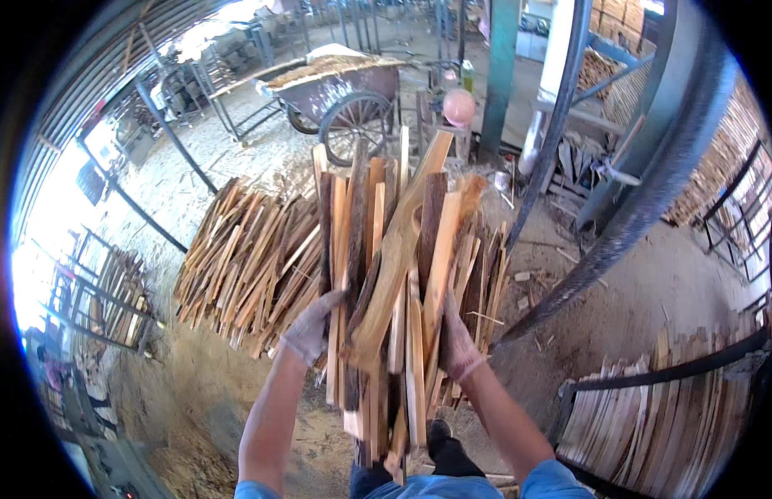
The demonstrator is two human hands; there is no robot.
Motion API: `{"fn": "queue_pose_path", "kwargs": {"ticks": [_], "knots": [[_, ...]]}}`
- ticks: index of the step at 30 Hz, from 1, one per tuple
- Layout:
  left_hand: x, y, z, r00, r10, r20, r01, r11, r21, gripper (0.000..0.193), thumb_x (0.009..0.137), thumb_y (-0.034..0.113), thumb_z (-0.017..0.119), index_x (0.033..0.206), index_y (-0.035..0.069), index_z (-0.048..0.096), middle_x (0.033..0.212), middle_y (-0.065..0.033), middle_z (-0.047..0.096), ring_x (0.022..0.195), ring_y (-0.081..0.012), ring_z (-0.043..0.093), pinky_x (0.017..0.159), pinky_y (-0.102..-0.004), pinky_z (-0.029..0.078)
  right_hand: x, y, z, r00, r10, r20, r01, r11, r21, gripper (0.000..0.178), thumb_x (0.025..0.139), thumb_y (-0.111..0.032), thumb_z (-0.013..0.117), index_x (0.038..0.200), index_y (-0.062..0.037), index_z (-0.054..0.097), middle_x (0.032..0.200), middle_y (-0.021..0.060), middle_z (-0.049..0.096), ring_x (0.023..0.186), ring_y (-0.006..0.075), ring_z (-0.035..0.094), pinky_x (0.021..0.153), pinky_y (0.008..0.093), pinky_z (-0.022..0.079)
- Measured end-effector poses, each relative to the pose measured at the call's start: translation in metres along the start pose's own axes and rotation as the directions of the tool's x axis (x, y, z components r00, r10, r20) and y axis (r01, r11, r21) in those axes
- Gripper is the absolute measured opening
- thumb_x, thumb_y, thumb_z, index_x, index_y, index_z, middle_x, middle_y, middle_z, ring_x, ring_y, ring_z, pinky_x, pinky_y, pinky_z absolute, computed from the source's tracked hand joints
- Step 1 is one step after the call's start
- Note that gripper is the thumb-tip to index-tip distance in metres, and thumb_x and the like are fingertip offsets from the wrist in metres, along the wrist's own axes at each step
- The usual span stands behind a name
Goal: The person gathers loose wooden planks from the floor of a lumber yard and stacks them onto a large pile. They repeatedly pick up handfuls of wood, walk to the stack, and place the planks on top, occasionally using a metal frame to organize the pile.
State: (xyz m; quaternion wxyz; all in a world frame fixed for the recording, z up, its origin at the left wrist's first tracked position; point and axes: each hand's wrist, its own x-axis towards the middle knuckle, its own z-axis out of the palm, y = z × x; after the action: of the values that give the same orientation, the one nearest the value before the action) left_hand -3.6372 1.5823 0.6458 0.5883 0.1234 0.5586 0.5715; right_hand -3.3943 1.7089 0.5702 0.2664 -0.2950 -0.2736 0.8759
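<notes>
Between my two hands I hold a thick bundle of wood strips (386, 312), lengthwise in front of my body. Some strips are pale and freshly cut, others dark with bark. My left hand (313, 326), in a light work glove, presses the bundle's left side. On the right side my gloved right hand (458, 343) grips it, its fingers partly hidden by the wood. Beyond and below the bundle, a wide pile of similar wood strips (244, 258) lies on the ground, part of it covered by what I carry.
A two-wheeled cart (344, 91) heaped with sawdust stands ahead. A dark slanting post (602, 241) rises close on my right. At the lower right, a metal rack (669, 378) holds stacked strips. Another strip stack (120, 291) sits at left. Scraps litter the ground by the post.
</notes>
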Motion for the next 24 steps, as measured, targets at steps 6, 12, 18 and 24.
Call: {"fn": "queue_pose_path", "kwargs": {"ticks": [6,12,18,24], "knots": [[0.127,-0.013,-0.043,0.946,0.182,-0.268,0.162,0.450,0.878,0.082,0.100,0.054,0.049,0.160,0.004,0.022,0.158,-0.0285,0.029,0.145,-0.0397,0.034,0.113,-0.0467,0.037,0.067,0.047,0.028,0.850,-0.419,-0.319,-0.294,0.126,-0.948,0.085,0.103,-0.064,0.034,0.161,-0.0035,0.020,0.157,0.0284,0.038,0.142,0.0473,0.041,0.118,0.0480,0.035],[0.162,-0.078,-0.083,0.965,0.166,-0.202,0.115,0.425,0.898,0.100,0.096,0.064,0.056,0.163,0.004,0.011,0.164,-0.0327,0.018,0.153,-0.0443,0.017,0.125,-0.0451,0.020,0.090,0.095,0.010,0.830,-0.456,-0.322,-0.501,-0.353,-0.790,0.083,0.101,-0.051,0.046,0.162,-0.0040,0.014,0.164,0.0274,0.022,0.152,0.0479,0.016,0.122,0.0608,0.016],[0.199,-0.107,-0.127,0.996,0.074,0.049,-0.088,0.791,0.605,0.083,0.104,0.048,0.053,0.162,0.003,0.013,0.165,-0.0181,0.027,0.148,-0.0330,0.031,0.122,-0.0416,0.027,0.076,0.076,0.003,0.917,-0.257,-0.305,-0.376,-0.302,-0.876,0.066,0.089,-0.017,0.062,0.151,-0.0026,0.044,0.150,0.0262,0.048,0.139,0.0459,0.043,0.115,0.0598,0.030],[0.213,-0.076,-0.158,0.994,-0.108,0.033,0.054,0.711,0.701,0.095,0.096,0.069,0.050,0.165,0.023,0.002,0.170,-0.0086,0.015,0.151,-0.0338,0.026,0.122,-0.0518,0.024,-0.059,0.153,0.058,0.690,-0.697,-0.192,-0.209,0.063,-0.976,0.072,0.089,-0.038,0.071,0.146,-0.0022,0.044,0.151,0.0253,0.042,0.142,0.0433,0.038,0.116,0.0544,0.033]]}}
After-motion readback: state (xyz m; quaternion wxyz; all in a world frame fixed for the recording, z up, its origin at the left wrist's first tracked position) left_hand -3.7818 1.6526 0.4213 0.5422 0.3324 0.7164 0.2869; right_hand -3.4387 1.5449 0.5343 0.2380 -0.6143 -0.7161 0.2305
